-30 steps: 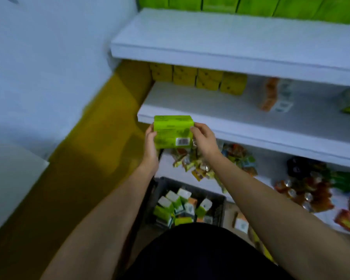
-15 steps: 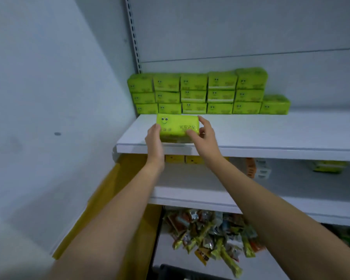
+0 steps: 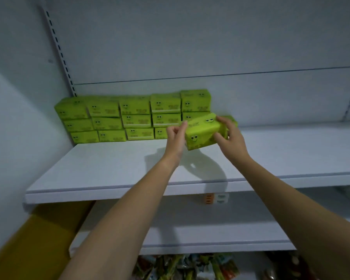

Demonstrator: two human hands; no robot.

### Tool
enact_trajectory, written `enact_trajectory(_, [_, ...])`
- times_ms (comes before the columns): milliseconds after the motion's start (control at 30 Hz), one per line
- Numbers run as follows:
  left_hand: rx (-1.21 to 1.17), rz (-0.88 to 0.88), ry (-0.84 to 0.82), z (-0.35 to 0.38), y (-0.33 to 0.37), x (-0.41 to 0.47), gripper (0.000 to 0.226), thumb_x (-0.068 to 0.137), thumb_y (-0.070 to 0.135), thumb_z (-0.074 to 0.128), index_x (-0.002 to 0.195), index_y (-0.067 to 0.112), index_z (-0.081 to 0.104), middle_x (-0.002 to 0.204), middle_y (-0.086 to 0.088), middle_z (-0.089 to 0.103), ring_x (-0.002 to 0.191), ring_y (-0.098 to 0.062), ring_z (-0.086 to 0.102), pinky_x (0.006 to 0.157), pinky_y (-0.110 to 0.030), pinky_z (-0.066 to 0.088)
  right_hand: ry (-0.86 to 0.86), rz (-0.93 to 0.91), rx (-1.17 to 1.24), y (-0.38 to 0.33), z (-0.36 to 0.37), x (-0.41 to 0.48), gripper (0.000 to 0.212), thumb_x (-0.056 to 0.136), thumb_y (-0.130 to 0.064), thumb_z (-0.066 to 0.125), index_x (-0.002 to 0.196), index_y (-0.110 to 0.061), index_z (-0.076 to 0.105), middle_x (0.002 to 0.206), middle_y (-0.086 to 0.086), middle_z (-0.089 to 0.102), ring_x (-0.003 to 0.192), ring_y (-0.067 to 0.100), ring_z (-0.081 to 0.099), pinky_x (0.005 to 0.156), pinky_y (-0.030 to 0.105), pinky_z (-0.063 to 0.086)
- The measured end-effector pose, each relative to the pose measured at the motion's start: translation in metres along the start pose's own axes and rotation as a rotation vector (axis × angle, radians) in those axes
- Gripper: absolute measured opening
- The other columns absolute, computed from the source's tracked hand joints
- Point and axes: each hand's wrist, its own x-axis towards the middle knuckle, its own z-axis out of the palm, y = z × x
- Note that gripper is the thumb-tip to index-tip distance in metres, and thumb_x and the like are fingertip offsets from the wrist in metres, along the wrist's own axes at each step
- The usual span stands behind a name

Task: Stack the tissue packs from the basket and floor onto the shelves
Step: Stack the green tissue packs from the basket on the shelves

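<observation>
Green tissue pack (image 3: 203, 131) held at the right end of the stacked packs (image 3: 133, 118).
The left hand (image 3: 175, 138) pinches its left end and the right hand (image 3: 229, 138) curls round the right end. The pack is tilted just above the white shelf (image 3: 109, 168), probably to fit it against the stack.

I have one view, the wide-angle head camera. It stands in front of the upper shelf (image 3: 109, 168), a little above its board, and faces forward and slightly down toward the back wall (image 3: 190, 47). It is near: both forearms run from the bottom edge to the left hand (image 3: 175, 136) and right hand (image 3: 229, 138), which hold a tissue pack (image 3: 204, 132) over the shelf's rear. A lower shelf (image 3: 190, 229) shows beneath.
</observation>
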Motion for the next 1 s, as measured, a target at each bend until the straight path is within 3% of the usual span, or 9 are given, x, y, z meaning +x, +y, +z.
enact_trajectory(100, [0.039,0.014,-0.061,0.059,-0.007,0.029,0.032,0.095,0.027,0.051,0.122,0.015,0.038,0.125,-0.005,0.048,0.111,-0.019,0.05,0.085,-0.029,0.043,0.066,0.016,-0.043,0.037,-0.035,0.031,0.046,0.08,-0.014,0.055,0.126,-0.016,0.053,0.116,0.009,0.06,0.088,0.019,0.051,0.069,0.016,0.034])
enact_trajectory(200, [0.118,0.041,-0.107,0.106,-0.013,0.058,0.041,0.091,0.017,0.055,0.129,0.013,0.04,0.131,-0.011,0.051,0.116,-0.023,0.052,0.1,-0.039,0.043,0.106,0.016,-0.077,0.067,-0.059,0.06,0.044,0.083,-0.001,0.054,0.126,-0.011,0.052,0.117,0.009,0.061,0.087,0.016,0.049,0.065,0.013,0.033])
enact_trajectory(367, [0.208,0.04,-0.172,0.159,-0.019,0.101,0.048,0.089,0.011,0.053,0.135,0.012,0.037,0.108,0.003,0.049,0.09,-0.008,0.049,0.075,-0.022,0.043,0.127,0.061,-0.095,0.112,-0.079,0.106,0.045,0.085,-0.003,0.052,0.13,-0.011,0.049,0.126,0.011,0.053,0.113,0.023,0.049,0.085,0.019,0.034])
enact_trajectory(467, [0.223,0.029,-0.174,0.175,-0.029,0.119,0.059,0.08,0.012,0.055,0.135,0.012,0.037,0.092,0.009,0.052,0.08,-0.004,0.051,0.07,-0.017,0.043,0.11,0.092,-0.104,0.132,-0.079,0.125,0.049,0.084,-0.003,0.054,0.132,-0.009,0.047,0.13,0.013,0.05,0.121,0.024,0.044,0.096,0.022,0.031])
enact_trajectory(567, [0.308,0.074,-0.087,0.179,-0.04,0.127,0.065,0.073,0.016,0.057,0.135,0.015,0.038,0.115,-0.005,0.054,0.104,-0.017,0.054,0.091,-0.03,0.048,0.083,0.083,-0.085,0.147,-0.071,0.141,0.052,0.083,-0.002,0.057,0.133,-0.006,0.046,0.132,0.015,0.049,0.123,0.026,0.044,0.1,0.024,0.03])
enact_trajectory(633, [0.422,0.19,-0.014,0.175,-0.049,0.129,0.061,0.076,0.01,0.059,0.134,0.008,0.039,0.129,-0.013,0.047,0.12,-0.026,0.047,0.104,-0.035,0.039,0.055,0.084,-0.083,0.151,-0.061,0.151,0.053,0.082,-0.001,0.057,0.134,-0.005,0.045,0.132,0.017,0.047,0.124,0.026,0.043,0.099,0.021,0.029])
enact_trajectory(767, [0.808,0.435,0.12,0.16,-0.06,0.132,0.037,0.084,-0.001,0.058,0.12,0.001,0.05,0.125,-0.017,0.041,0.116,-0.029,0.046,0.096,-0.025,0.035,-0.004,0.076,-0.132,0.152,-0.042,0.162,0.053,0.085,-0.002,0.054,0.136,-0.01,0.045,0.129,0.017,0.036,0.097,0.016,0.044,0.08,0.008,0.028])
enact_trajectory(900, [1.133,0.563,0.159,0.154,-0.065,0.141,0.023,0.081,-0.006,0.057,0.102,0.003,0.062,0.111,-0.018,0.052,0.106,-0.034,0.048,0.084,-0.038,0.044,0.042,0.058,-0.258,0.153,-0.03,0.171,0.05,0.087,-0.003,0.05,0.135,-0.015,0.046,0.121,0.018,0.04,0.1,0.029,0.047,0.08,0.019,0.032])
enact_trajectory(1000, [1.256,0.52,0.096,0.154,-0.068,0.143,0.03,0.09,0.003,0.047,0.117,0.009,0.058,0.122,-0.011,0.052,0.115,-0.029,0.042,0.088,-0.034,0.036,0.044,0.094,-0.252,0.15,-0.025,0.176,0.05,0.087,-0.001,0.047,0.136,-0.014,0.044,0.123,0.017,0.041,0.095,0.028,0.049,0.081,0.021,0.033])
